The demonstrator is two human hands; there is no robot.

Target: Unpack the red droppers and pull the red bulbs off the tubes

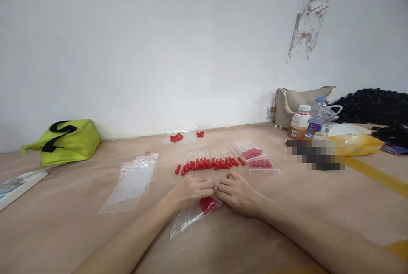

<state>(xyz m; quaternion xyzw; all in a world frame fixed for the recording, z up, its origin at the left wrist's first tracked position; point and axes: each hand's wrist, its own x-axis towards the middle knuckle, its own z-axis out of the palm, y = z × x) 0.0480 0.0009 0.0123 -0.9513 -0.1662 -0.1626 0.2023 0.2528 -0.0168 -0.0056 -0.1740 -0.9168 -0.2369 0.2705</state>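
Note:
Near the front middle of the table, a clear zip bag (186, 223) lies tilted with red-headed pieces (207, 204) inside. Its upper end is pinched by my left hand (193, 191), fingers curled over it. On the same end, my right hand (237, 193) is closed at the right corner, fingertips close to the left ones. Just beyond both hands, several thin pale sticks with red heads (207, 163) lie in a row, heads toward me. Filled zip bags (264, 170) of the same red-headed sticks rest to the right of the row.
Flat clear bags (127, 189) are stacked at left. Another bag with red heads (176, 137) lies by the wall. A lime-green bag (70, 142) sits far left. Bottles (299, 123), a beige bag (287, 100) and a yellow tissue pack (360, 142) stand at right.

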